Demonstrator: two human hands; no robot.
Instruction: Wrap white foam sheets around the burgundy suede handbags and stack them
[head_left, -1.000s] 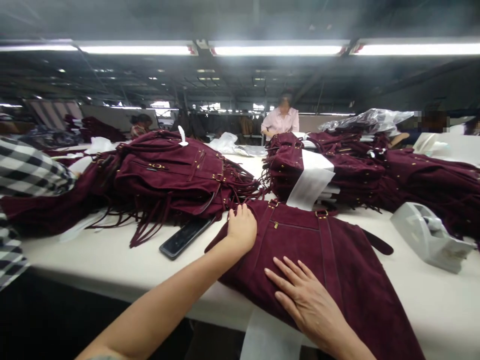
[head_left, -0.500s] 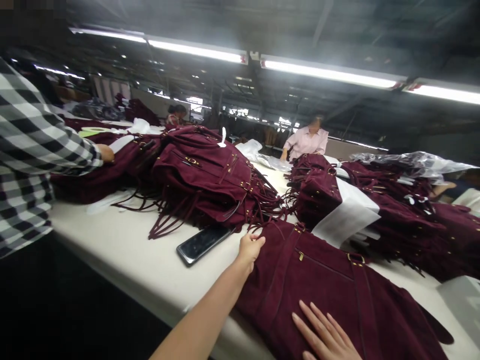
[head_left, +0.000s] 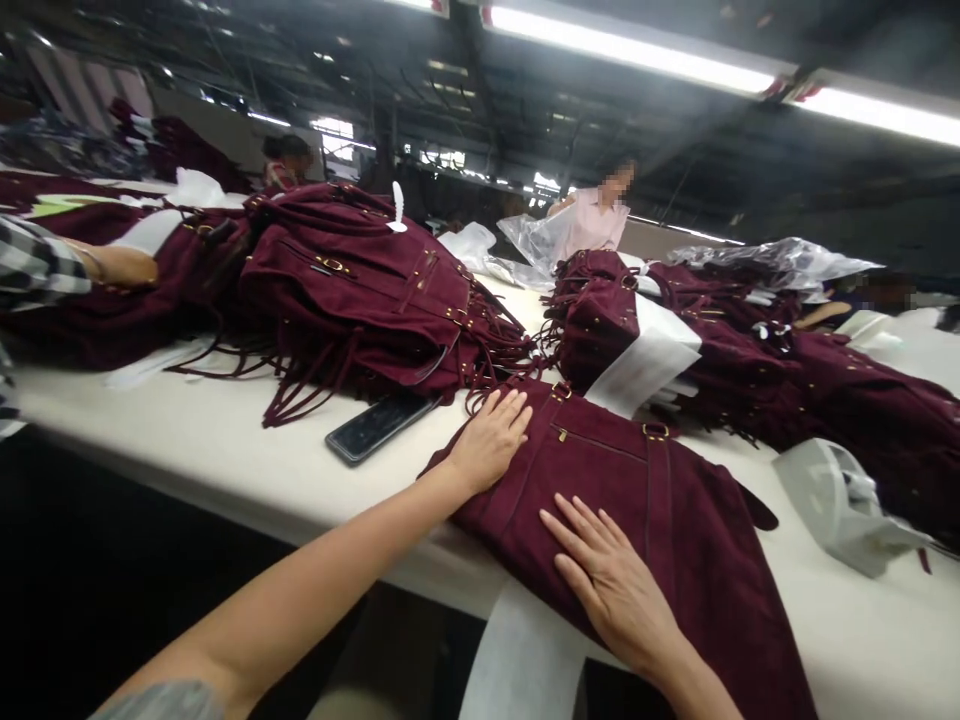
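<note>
One bag (head_left: 616,474) crosswise, buckles (head_left: 655,432) away

From the wearer's head, the single camera looks forward and down over the desk (head_left: 240,450), close above the left hand (head_left: 491,442) and right hand (head_left: 619,590), its view tilted so that the ceiling lights (head_left: 630,50) slope down rightward.

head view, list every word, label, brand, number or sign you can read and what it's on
No text can be read anywhere.
Front bag: none visible.
Phone: none legible.
Stacked bags: any markings too small to read.
Grey plastic device: any marking too blurred to read.
</note>
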